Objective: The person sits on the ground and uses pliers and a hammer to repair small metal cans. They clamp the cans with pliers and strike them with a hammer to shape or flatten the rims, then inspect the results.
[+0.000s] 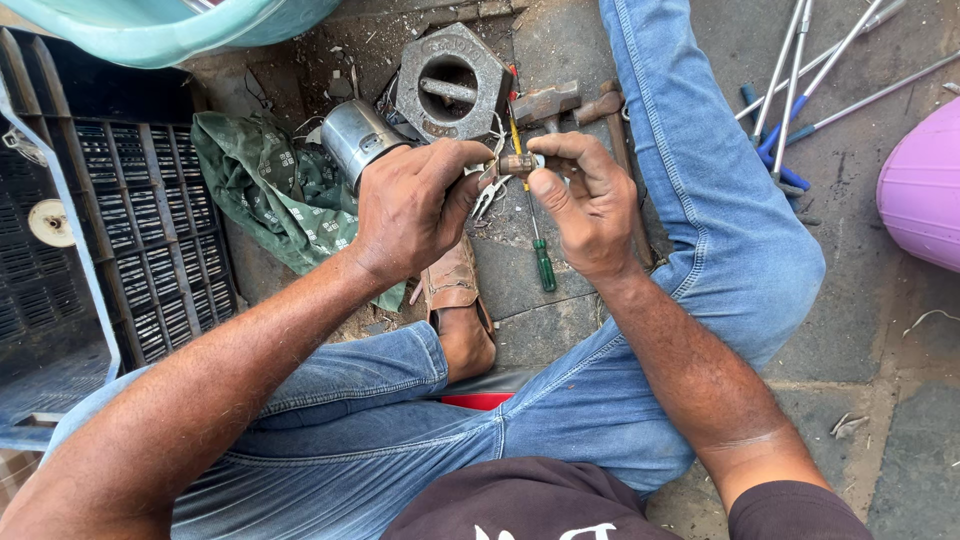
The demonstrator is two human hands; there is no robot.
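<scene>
Brown small part point(518, 163) between two hands: left hand point(410, 205), right hand point(590, 205).

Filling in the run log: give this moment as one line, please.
left hand: pinches small brown part | right hand: pinches same part | below: green-handled screwdriver, pliers | nearby: hammer, metal cup

- No packages, labels, signs or screens are showing anywhere in this view of the paved ground and the person's lap.
</scene>
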